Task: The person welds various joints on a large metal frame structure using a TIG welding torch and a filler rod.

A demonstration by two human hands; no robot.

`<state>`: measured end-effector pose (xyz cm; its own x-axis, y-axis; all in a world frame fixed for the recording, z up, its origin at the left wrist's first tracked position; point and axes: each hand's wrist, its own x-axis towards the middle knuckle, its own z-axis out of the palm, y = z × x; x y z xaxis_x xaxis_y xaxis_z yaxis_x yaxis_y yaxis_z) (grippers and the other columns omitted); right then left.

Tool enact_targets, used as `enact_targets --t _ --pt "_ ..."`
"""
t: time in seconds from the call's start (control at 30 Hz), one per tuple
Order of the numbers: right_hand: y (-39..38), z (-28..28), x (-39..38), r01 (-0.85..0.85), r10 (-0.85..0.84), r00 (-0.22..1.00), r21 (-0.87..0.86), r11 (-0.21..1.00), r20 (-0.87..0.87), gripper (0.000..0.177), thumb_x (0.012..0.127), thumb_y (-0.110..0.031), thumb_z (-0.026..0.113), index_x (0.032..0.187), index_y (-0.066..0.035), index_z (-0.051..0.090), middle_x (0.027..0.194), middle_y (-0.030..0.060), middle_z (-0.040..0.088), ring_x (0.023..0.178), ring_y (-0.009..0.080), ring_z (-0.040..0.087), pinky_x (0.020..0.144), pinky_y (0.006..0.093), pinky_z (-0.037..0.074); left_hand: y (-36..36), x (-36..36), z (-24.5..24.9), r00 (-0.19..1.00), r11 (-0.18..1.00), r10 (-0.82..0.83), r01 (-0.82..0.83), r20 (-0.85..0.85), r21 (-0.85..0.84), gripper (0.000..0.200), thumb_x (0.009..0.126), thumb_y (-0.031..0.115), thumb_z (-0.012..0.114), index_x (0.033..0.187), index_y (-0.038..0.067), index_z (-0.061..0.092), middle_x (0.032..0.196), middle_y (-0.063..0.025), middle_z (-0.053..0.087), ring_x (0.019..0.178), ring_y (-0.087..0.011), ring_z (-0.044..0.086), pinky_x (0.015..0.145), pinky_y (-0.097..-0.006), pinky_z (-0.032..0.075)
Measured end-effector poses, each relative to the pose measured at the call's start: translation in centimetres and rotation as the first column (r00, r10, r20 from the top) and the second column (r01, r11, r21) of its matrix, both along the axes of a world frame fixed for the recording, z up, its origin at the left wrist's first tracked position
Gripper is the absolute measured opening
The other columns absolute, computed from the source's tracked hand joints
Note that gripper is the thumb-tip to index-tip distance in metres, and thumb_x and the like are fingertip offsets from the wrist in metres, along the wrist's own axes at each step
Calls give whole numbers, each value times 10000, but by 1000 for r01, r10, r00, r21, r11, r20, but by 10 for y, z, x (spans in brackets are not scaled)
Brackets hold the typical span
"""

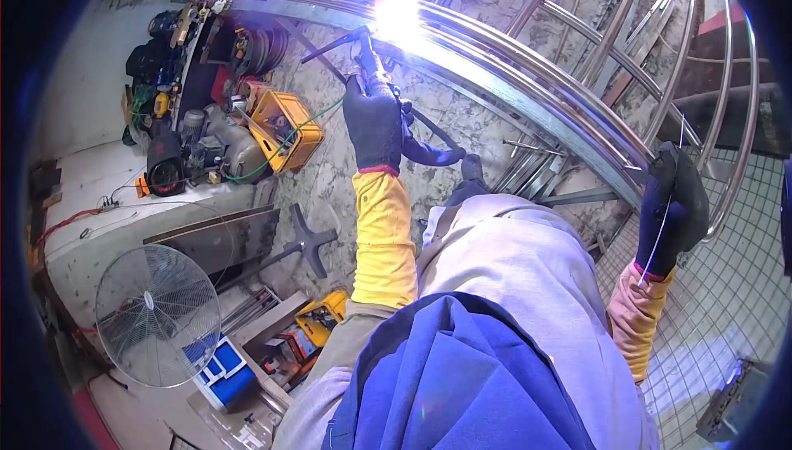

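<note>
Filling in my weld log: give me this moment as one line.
left hand: grips welding torch | arc: lit on steel railing | right hand: holds filler rod beside railing

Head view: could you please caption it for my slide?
Left hand holds torch to curved steel railing; right hand holds filler rod.

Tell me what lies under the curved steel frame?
Under the curved steel frame shows mottled stone floor and loose metal bars. Glare at the torch in the left hand hides what lies there.
</note>
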<state>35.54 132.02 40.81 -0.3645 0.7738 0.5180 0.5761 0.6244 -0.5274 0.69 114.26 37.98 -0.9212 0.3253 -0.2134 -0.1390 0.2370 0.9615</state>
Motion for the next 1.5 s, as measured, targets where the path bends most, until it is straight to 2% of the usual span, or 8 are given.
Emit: enact_targets --t 0.2,0.53,0.63,0.73,0.8,1.07,1.27,1.5 --pt "4 2 -1 -55 35 995 221 974 90 133 928 -87 766 1048 -32 780 968 134 793 822 271 774 757 345 610 0 3 9 999 999 21 -21 28 -33 232 1037 247 560 1103 27 528 856 -96 628 601 -184 656 486 -317 536" --pt "3 -7 2 -1 -1 1000 73 997 22 118 964 -108 746 1039 -40 806 967 123 799 854 268 784 781 344 612 -1 -2 3 1000 1000 -21 21 -8 -11 168 1068 175 522 1074 8 532 785 -72 606 550 -163 637 439 -315 483" --pt "3 -6 2 -45 46 999 94 995 -7 167 1015 -119 743 1097 12 806 956 94 809 844 139 750 767 273 585 -3 -6 -2 999 999 -31 30 -22 -26 150 1076 162 521 1076 13 536 781 -62 602 548 -155 629 440 -313 481" --pt "1 1 -1 -4 2 999 32 999 35 163 1007 -108 739 1101 8 803 955 110 808 837 168 763 779 293 594 -2 -2 5 1000 999 -17 16 -13 -33 174 1065 186 532 1064 12 519 789 -74 598 547 -164 629 445 -318 483" --pt "3 4 -2 -39 14 993 221 975 116 125 956 -109 753 1040 -23 785 928 133 780 780 279 759 727 353 597 0 1 12 1000 999 4 -4 1 -44 214 1042 216 540 1045 7 493 799 -93 590 555 -182 636 455 -327 494" --pt "4 3 0 -55 34 994 206 977 104 131 932 -90 760 1046 -27 779 965 146 788 809 286 770 744 354 602 2 3 16 1000 997 22 -21 21 -69 200 1053 200 522 1064 0 508 788 -86 597 558 -173 636 454 -322 494" --pt "2 -9 3 -14 16 998 34 999 -66 195 998 -118 758 1133 15 800 970 109 814 850 148 764 785 283 598 -4 -3 0 999 999 -43 43 -11 -26 132 1075 135 508 1135 21 536 781 -59 599 545 -151 615 447 -303 475" --pt "4 2 -1 -32 11 995 200 979 104 130 948 -97 746 1050 -26 780 955 128 785 798 272 763 740 344 602 3 6 15 999 999 27 -26 17 -38 219 1052 225 560 1051 17 494 792 -81 578 548 -178 617 447 -333 484"
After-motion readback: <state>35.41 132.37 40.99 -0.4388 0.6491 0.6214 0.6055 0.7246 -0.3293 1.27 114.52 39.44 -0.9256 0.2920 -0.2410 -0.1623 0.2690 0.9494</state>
